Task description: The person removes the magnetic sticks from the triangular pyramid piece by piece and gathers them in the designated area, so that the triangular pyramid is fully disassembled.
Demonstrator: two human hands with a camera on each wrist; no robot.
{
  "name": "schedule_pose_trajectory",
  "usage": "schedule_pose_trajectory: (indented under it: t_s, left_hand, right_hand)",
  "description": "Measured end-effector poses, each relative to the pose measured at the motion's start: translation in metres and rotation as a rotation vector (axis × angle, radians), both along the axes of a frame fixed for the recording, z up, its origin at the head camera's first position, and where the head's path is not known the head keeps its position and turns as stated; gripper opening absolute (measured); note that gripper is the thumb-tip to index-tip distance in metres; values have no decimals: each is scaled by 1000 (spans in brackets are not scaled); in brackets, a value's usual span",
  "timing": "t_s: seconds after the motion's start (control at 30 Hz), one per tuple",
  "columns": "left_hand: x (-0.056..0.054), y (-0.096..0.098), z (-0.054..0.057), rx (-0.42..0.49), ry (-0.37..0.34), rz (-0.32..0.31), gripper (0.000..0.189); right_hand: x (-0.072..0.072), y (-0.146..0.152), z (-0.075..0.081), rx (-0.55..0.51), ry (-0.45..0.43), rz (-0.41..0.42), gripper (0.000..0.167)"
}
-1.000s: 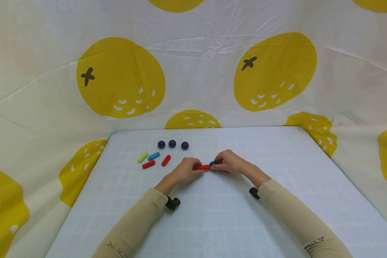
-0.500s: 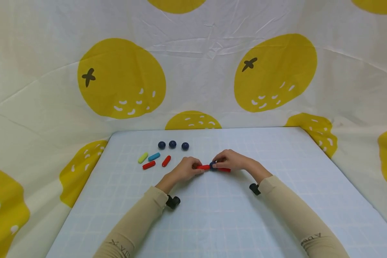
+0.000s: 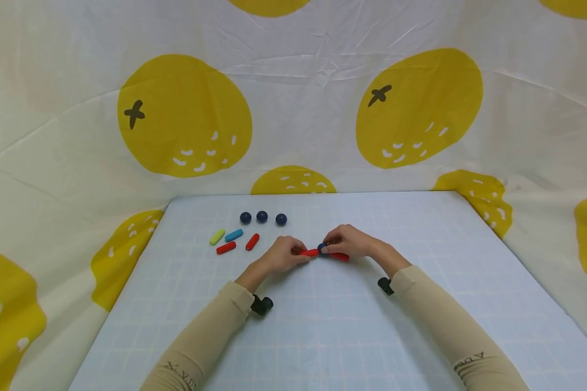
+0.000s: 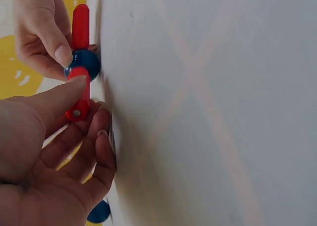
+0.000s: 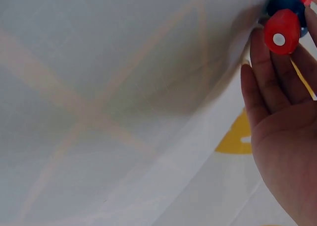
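Note:
My left hand (image 3: 280, 256) pinches a short red rod (image 3: 311, 252) between thumb and fingers; a small hole shows in the end of that rod (image 4: 79, 98) in the left wrist view. My right hand (image 3: 353, 242) holds a dark blue ball (image 3: 322, 248) against the rod's other end. From the ball's opposite side a second red rod (image 3: 341, 257) sticks out, roughly in line with the first. Its white-centred end faces the right wrist camera, where the rod (image 5: 282, 31) sits above the fingers. How deep either rod goes into the ball is hidden.
Left of the hands lie two more red rods (image 3: 252, 241), a blue rod (image 3: 233, 235) and a yellow-green rod (image 3: 217, 237). Behind them stand three dark blue balls (image 3: 261, 216). A pale gridded cloth (image 3: 318, 326) covers the table, and a patterned curtain (image 3: 298, 119) hangs behind.
The second red rod, mostly covered by my right hand a second ago, now shows right of the ball. My right fingers have shifted their grip on the ball; the left hand stays nearly still.

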State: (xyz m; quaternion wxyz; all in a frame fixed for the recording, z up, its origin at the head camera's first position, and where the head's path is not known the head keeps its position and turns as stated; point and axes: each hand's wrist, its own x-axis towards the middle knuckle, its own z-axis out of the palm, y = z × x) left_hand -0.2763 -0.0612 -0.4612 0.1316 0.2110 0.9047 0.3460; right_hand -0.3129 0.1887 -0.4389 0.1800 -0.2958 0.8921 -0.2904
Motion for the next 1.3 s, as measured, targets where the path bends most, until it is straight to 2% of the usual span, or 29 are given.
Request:
schedule_pose_trajectory:
  t_s: [0.13, 0.2, 0.37, 0.53, 0.67, 0.9, 1.13, 1.3]
  left_hand:
    - [3, -6, -1, -1, -9, -26, 21]
    - [5, -10, -1, -10, -8, -18, 22]
    - [14, -30, 1, -27, 19, 56, 22]
    - [23, -57, 5, -31, 40, 146, 20]
    - [28, -78, 3, -67, 67, 204, 21]
    - [27, -104, 1, -104, 105, 255, 25]
    - [23, -113, 1, -131, 95, 277, 30]
    - [22, -115, 4, -148, 104, 263, 28]
  right_hand:
    - [1, -2, -1, 15, 10, -19, 28]
    - [1, -2, -1, 22, 15, -27, 29]
    - [2, -3, -1, 28, 16, -39, 31]
    - [3, -2, -2, 28, 21, -47, 31]
    - [3, -2, -2, 23, 24, -46, 30]
    - [3, -1, -1, 14, 28, -37, 26]
    - [4, -3, 0, 24, 34, -49, 25]
    - [5, -6, 1, 47, 59, -59, 22]
